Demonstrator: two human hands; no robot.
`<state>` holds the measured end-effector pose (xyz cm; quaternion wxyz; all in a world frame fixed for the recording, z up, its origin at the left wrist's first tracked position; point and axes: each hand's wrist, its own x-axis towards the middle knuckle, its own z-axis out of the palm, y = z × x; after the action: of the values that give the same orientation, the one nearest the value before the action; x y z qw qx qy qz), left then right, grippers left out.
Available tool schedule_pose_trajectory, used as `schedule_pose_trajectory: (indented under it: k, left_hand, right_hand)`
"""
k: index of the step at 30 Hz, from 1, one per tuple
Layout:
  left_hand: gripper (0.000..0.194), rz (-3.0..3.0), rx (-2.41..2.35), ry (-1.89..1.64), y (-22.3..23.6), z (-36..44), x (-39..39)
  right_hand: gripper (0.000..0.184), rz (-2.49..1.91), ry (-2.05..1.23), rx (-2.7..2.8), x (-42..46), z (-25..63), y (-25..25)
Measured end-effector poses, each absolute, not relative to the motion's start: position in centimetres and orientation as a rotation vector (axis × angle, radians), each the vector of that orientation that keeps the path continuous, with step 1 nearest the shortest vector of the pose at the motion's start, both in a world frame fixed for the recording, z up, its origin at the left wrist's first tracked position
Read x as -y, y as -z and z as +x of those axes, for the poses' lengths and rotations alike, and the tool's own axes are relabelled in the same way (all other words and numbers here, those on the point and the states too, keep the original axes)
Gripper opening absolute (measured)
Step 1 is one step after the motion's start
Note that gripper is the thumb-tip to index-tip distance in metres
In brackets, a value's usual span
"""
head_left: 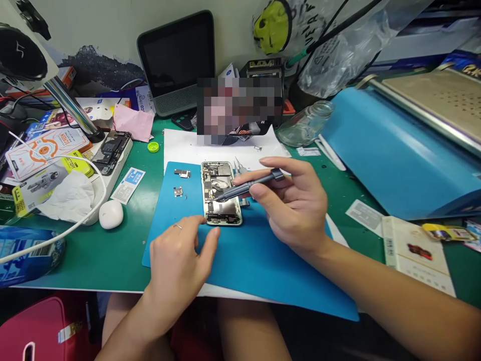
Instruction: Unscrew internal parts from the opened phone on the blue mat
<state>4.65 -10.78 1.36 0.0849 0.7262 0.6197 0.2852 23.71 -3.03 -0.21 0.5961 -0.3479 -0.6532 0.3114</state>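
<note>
An opened smartphone (224, 205) lies on a blue mat (248, 265), its inner parts exposed. My right hand (296, 210) grips a dark grey screwdriver (240, 189), tilted so its tip meets the phone's inside near the left edge. My left hand (178, 255) is beside the phone's lower left corner, thumb and index finger apart, with the index fingertip at that corner. Nothing shows in its grasp. Two small metal phone parts, a bracket (182, 173) and a plate (178, 191), lie left of the phone beside tiny screws. Tweezer-like tips (239, 165) show partly behind my right hand.
At the left are a white earbud case (111, 215), a white cable (101, 185), another phone board (111, 152) and boxes. A dark-screened smart display (178, 60) stands behind. A glass jar (306, 123) lies back right, near a blue-covered machine (391, 160). A white box (417, 255) sits right.
</note>
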Motion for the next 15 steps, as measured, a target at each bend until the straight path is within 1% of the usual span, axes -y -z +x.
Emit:
schedule_pose_trajectory:
  k: [6, 15]
  left_hand:
    - [0.018, 2.146, -1.919, -0.759, -1.41, 5.16, 10.34]
    - [0.018, 2.241, -1.833, -0.823, -0.99, 4.98, 10.32]
  right_hand:
    - [0.028, -0.79, -0.819, 1.474, 2.58, 24.06, 0.61]
    - [0.025, -0.727, -0.995, 1.492, 2.93, 23.9, 0.21]
